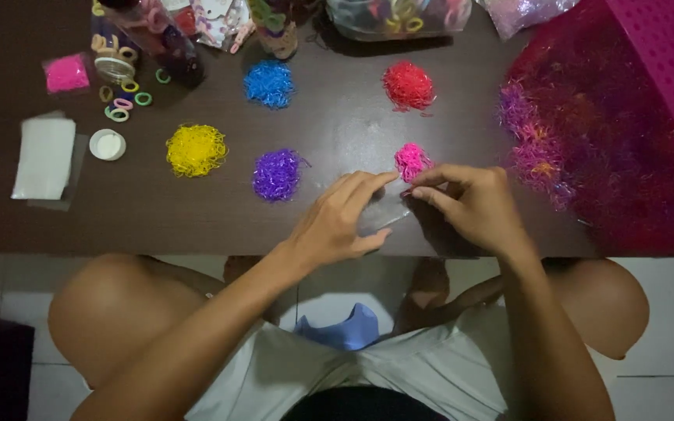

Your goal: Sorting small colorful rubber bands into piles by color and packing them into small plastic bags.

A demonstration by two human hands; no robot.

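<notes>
Nearby, both hands [337,222] [470,206] pinching a clear plastic bag [380,214] beside pink bands [413,160].

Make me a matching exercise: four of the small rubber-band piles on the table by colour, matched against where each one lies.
Things:
1. yellow pile
2. blue pile
3. red pile
4. pink pile

Places:
A. just beyond the right hand fingertips
B. far side of the table, above the pink pile
C. beside the small white round lid
D. far side, above the purple pile

Pairs: 1-C, 2-D, 3-B, 4-A
</notes>
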